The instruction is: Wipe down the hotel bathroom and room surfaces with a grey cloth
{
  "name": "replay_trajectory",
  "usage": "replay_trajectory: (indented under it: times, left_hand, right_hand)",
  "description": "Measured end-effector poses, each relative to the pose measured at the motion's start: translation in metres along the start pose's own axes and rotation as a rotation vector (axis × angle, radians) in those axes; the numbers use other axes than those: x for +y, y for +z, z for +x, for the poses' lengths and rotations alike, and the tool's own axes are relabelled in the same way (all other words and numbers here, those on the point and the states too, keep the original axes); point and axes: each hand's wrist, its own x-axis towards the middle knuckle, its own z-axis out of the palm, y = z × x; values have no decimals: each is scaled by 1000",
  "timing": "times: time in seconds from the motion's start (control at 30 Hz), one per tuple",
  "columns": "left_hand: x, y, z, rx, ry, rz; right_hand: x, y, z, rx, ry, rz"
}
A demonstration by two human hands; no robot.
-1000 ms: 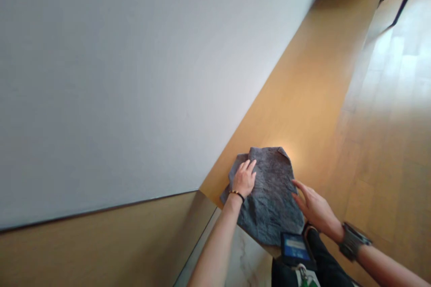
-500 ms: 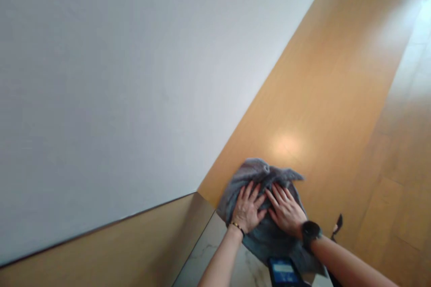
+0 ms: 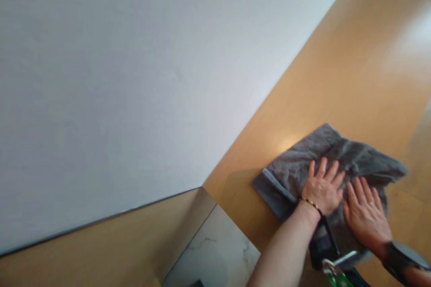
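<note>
A grey cloth (image 3: 296, 157) lies spread and wrinkled on the orange-brown wooden surface (image 3: 336, 94). My left hand (image 3: 323, 190) rests flat on its middle, fingers spread, with a beaded bracelet at the wrist. Beside it my right hand (image 3: 367, 213) also presses flat on the cloth, fingers stretched out; it wears a ring, and a dark watch (image 3: 406, 258) sits on that wrist. Below my hands a dark phone-like device (image 3: 321, 249) and a metal clip with a green strap (image 3: 338, 278) hang in front of the cloth.
A large pale grey panel (image 3: 134, 89) fills the left and borders the wooden surface along a diagonal edge. Below it runs a tan wooden face (image 3: 111, 237). A white marble-patterned tile surface (image 3: 215, 251) meets the wood at the corner.
Both hands and the cloth have moved right across the wood, away from the corner. The cloth is more spread out, and more of the marble-patterned surface shows.
</note>
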Motion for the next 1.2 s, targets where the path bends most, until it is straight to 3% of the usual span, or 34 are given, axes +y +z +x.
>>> replay_trajectory:
  times: [0.07,0.13,0.23,0.3,0.37,0.43,0.53,0.6,0.7,0.77,0.83,0.9,1.0,1.07,1.1,1.13,1.2]
  left_hand:
    - [12,2,-59,-28,-43,37]
    - [10,0,-122,-24,-201,77]
    - [-15,-5,-194,33,-553,184]
    - [-40,-9,-212,89,-805,282]
    - [-67,-14,-207,162,-1020,385]
    - [-92,-18,-187,231,-1185,468]
    - [-124,-22,-141,271,-1383,537]
    - [-138,-26,-103,277,-1458,553]
    - [-145,-41,-24,285,-1440,560]
    - [-133,-59,51,273,-1358,550]
    - [-105,-77,145,249,-1218,513]
    - [-66,-85,246,221,-1022,447]
    - [-2,-69,373,167,-686,328]
    - [30,-46,417,117,-500,260]
    - [40,-35,423,87,-423,233]
    - [47,-24,418,55,-358,214]
    - [53,-9,383,-8,-263,207]
  right_hand:
    - [-26,8,-37,-2,-156,20]
    - [-64,20,-52,-44,-319,58]
    - [-128,33,-28,-111,-515,176]
    - [-164,38,14,-222,-708,249]
    - [-189,44,66,-348,-854,352]
    - [-202,54,117,-420,-970,450]
    - [-204,70,180,-405,-1027,470]
    - [-192,76,217,-378,-1031,461]
    - [-145,58,274,-320,-975,432]
    - [-86,25,315,-269,-883,404]
    - [-4,-18,353,-215,-760,376]
    - [92,-60,379,-160,-627,344]
    - [226,-99,384,-24,-376,158]
    - [283,-104,367,11,-309,70]
    - [299,-100,354,11,-294,47]
    - [306,-93,339,-1,-299,39]
    - [297,-75,305,4,-311,35]
